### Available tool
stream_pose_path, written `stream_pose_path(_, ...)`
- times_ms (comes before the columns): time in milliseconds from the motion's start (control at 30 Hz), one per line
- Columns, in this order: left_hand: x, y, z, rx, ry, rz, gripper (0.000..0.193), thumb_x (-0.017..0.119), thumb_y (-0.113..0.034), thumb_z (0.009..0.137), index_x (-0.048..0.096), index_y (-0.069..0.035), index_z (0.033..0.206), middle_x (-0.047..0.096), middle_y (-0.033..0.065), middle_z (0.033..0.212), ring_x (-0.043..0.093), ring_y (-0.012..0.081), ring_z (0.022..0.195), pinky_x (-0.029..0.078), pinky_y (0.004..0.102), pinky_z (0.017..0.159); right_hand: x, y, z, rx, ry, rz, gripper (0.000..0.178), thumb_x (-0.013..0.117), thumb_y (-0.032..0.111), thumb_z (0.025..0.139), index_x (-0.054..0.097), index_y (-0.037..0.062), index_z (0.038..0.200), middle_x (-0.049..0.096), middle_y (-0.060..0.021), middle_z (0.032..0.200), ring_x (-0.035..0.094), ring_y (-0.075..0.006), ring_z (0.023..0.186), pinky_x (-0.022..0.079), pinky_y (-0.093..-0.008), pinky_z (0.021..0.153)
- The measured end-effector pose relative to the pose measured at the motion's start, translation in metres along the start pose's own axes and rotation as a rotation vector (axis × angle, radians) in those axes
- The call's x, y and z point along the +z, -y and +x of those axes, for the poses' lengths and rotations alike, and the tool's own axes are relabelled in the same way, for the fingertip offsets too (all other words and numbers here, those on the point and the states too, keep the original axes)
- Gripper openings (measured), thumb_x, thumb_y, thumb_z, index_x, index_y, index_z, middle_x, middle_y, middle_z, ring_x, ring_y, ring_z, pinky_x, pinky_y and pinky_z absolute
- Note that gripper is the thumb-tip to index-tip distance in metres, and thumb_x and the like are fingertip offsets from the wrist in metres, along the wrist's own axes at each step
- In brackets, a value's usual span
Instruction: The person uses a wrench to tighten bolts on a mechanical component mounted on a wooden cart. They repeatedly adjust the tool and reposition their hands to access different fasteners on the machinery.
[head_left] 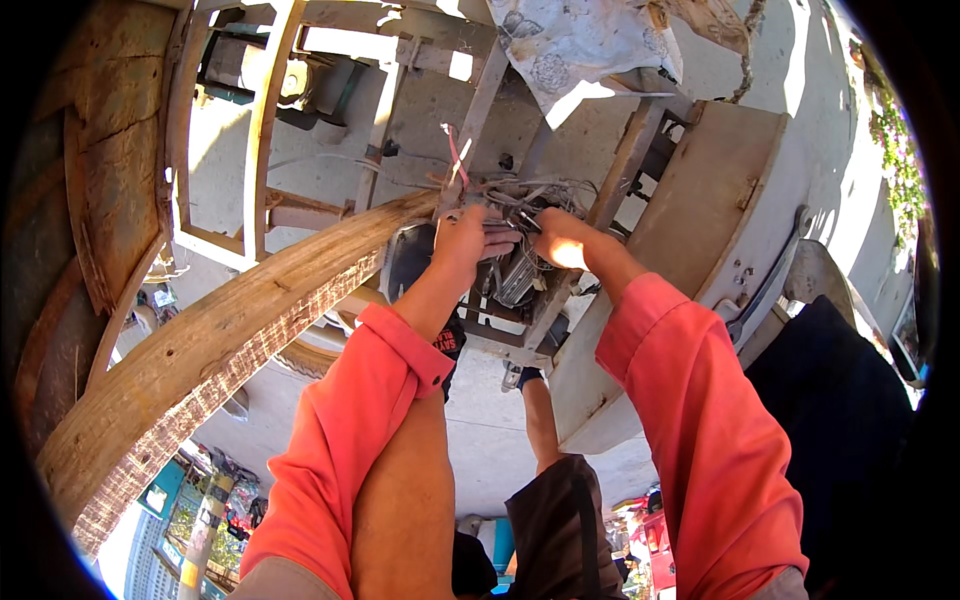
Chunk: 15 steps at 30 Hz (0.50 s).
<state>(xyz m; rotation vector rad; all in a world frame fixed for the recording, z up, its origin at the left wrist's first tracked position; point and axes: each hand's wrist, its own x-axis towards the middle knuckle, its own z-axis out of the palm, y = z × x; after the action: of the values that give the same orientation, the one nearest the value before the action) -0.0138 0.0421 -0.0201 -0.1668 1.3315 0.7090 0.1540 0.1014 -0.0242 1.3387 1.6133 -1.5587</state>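
Both my hands work close together over a tangle of thin wires [560, 188] inside a metal frame. My left hand [464, 240] has its fingers curled at the left of the wires; what they pinch is too small to make out. My right hand [566, 240] is closed on a small shiny metal tool [527, 221], whose tip points at the left fingers. The tool's exact kind is partly hidden by my grip. Just below the hands sits a finned grey metal housing [517, 280], with wires running across it. A pinkish-red strip [456, 152] stands up beyond my left hand.
A thick wooden beam [230, 320] slants across the left. Rusty metal panels [115, 150] stand at the far left. A flat metal panel [705, 190] and a large wrench [775, 275] lie on the right. Patterned cloth [580, 50] drapes over the frame's far side.
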Motion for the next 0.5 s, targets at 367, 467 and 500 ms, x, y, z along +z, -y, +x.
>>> stream_pose_path(367, -0.007, 0.012, 0.006, -0.038, 0.031, -0.089, 0.035, 0.039, -0.024, 0.098, 0.053, 0.005, 0.111, 0.062, 0.0256, 0.109, 0.063, 0.0377, 0.103, 0.050, 0.0473, 0.091, 0.011, -0.008, 0.000, -0.011, -0.118, 0.035, 0.027, 0.059, 0.016, 0.079, 0.067, -0.0074, 0.088, 0.063, -0.0305, 0.086, 0.064, -0.0424, 0.087, 0.051, -0.0443, 0.075)
stream_pose_path(467, -0.006, 0.014, 0.009, -0.037, 0.017, -0.105, 0.036, 0.038, -0.026, 0.099, 0.053, 0.003, 0.111, 0.063, 0.0249, 0.108, 0.063, 0.0369, 0.103, 0.050, 0.0468, 0.091, 0.011, -0.005, -0.004, 0.031, -0.123, 0.040, 0.027, 0.061, 0.018, 0.077, 0.067, -0.0073, 0.087, 0.064, -0.0303, 0.086, 0.064, -0.0428, 0.086, 0.051, -0.0444, 0.074)
stream_pose_path(500, -0.006, 0.015, 0.009, -0.046, 0.020, -0.120, 0.037, 0.038, -0.028, 0.100, 0.053, 0.003, 0.111, 0.063, 0.0248, 0.109, 0.063, 0.0367, 0.103, 0.049, 0.0468, 0.092, 0.012, -0.006, -0.006, 0.042, -0.146, 0.009, 0.027, 0.063, 0.018, 0.077, 0.067, -0.0069, 0.087, 0.064, -0.0300, 0.086, 0.064, -0.0424, 0.086, 0.052, -0.0441, 0.075)
